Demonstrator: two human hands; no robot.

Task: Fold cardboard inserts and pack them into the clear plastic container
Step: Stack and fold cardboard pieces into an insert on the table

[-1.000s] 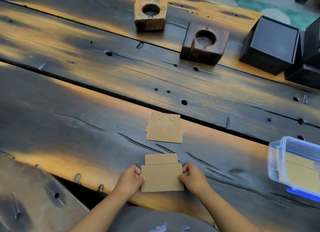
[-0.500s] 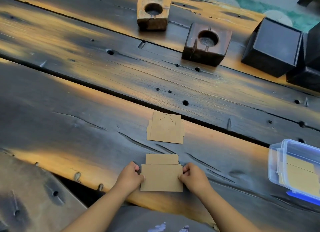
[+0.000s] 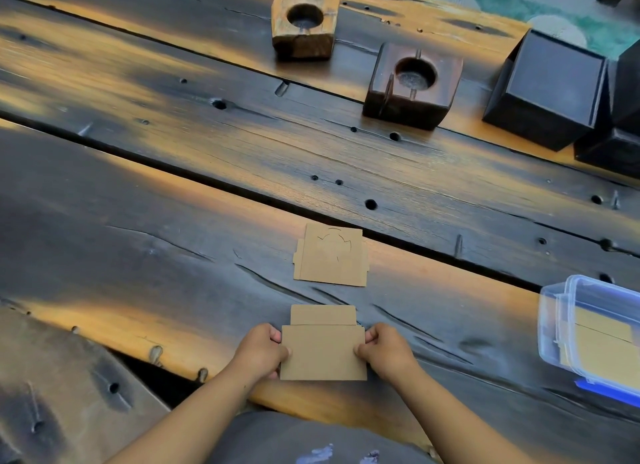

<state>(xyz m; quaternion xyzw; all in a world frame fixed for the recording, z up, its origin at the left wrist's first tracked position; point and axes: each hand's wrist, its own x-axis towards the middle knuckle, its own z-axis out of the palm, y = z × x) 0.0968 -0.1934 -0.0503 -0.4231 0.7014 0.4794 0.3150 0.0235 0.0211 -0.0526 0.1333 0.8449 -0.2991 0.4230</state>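
Observation:
A brown cardboard insert [image 3: 323, 351] lies near the table's front edge with a narrower flap showing along its far side. My left hand [image 3: 261, 349] pinches its left edge and my right hand [image 3: 386, 349] pinches its right edge. A small stack of flat cardboard inserts [image 3: 330, 255] with a curved cut-out lies just beyond it on the wood. At the right edge of the view stands the clear plastic container [image 3: 554, 325] with a blue clip, and brown cardboard pieces show through its wall.
The dark wooden plank table [image 3: 173, 193] has a long gap running across it. At the back stand a light wooden block with a round hole [image 3: 304, 23], a dark wooden block with a hole [image 3: 414, 86] and black boxes [image 3: 547, 89].
Both hands stay on the insert's side edges; they have barely shifted. The view has drifted slightly.

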